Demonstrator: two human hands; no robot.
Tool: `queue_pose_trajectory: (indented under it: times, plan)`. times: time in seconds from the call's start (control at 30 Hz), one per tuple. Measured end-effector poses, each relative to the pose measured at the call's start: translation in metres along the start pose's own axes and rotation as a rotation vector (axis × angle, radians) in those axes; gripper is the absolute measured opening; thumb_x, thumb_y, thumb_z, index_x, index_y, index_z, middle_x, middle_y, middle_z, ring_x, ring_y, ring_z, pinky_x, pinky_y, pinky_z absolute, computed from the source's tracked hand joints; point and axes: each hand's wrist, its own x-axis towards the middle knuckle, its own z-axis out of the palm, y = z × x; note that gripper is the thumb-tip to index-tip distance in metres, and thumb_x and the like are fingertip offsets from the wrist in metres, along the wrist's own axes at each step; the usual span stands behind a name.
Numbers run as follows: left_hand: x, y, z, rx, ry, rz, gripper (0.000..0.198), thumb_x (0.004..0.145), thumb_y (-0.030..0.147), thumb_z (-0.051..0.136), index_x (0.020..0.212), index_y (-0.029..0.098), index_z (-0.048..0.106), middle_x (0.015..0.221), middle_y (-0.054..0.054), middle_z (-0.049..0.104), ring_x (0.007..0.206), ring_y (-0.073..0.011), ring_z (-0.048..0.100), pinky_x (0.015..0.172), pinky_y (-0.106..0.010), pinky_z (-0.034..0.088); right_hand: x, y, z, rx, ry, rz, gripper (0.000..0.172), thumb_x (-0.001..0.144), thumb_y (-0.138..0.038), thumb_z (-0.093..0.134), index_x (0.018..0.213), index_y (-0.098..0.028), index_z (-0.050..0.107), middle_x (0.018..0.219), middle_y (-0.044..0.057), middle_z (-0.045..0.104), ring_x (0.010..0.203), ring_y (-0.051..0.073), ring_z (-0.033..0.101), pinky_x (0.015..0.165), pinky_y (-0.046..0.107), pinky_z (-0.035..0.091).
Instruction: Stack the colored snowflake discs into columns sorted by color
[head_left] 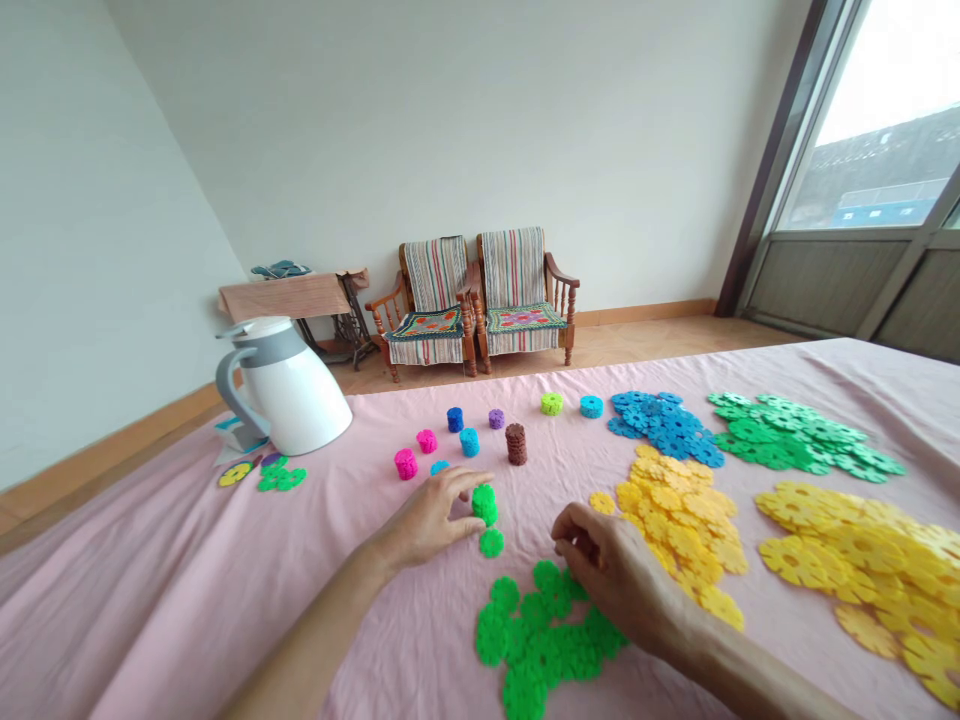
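My left hand (431, 517) pinches a short stack of green snowflake discs (485, 503) standing on the pink cloth (187, 580). One loose green disc (492, 543) lies just below that stack. My right hand (611, 570) is curled with its fingers closed over the upper edge of a pile of green discs (541, 640); what the fingers hold is hidden.
Small stacks stand beyond: pink (406, 463), blue (455, 419), brown (516, 444), purple (496, 418), lime (552, 403). Piles of yellow (682, 525), blue (664, 425), dark green (802, 435) and more yellow (870, 560) discs lie right. A white kettle (285, 385) stands at left. Two chairs (472, 300) stand by the wall.
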Motion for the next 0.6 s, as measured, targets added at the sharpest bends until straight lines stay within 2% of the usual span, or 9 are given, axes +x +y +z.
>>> queue_pose_trajectory:
  times: [0.3, 0.6]
  plan:
    - [0.001, 0.008, 0.002, 0.013, 0.018, -0.010, 0.049, 0.072, 0.014, 0.067, 0.119, 0.021, 0.058, 0.106, -0.004, 0.061, 0.095, -0.0191, 0.056, 0.090, -0.033, 0.044, 0.000, 0.001, -0.001, 0.017, -0.015, 0.000, 0.011, 0.082, -0.015, 0.045, 0.075, -0.019, 0.053, 0.056, -0.006, 0.047, 0.049, 0.008, 0.042, 0.047, 0.020, 0.028]
    - [0.000, 0.012, 0.006, 0.024, 0.041, 0.013, 0.039, 0.071, 0.009, 0.067, 0.108, 0.022, 0.063, 0.098, -0.002, 0.063, 0.088, -0.0175, 0.057, 0.084, -0.030, 0.045, -0.001, 0.000, -0.001, 0.019, -0.019, 0.008, 0.011, 0.081, -0.015, 0.046, 0.074, -0.019, 0.053, 0.056, -0.006, 0.047, 0.049, 0.008, 0.042, 0.047, 0.020, 0.028]
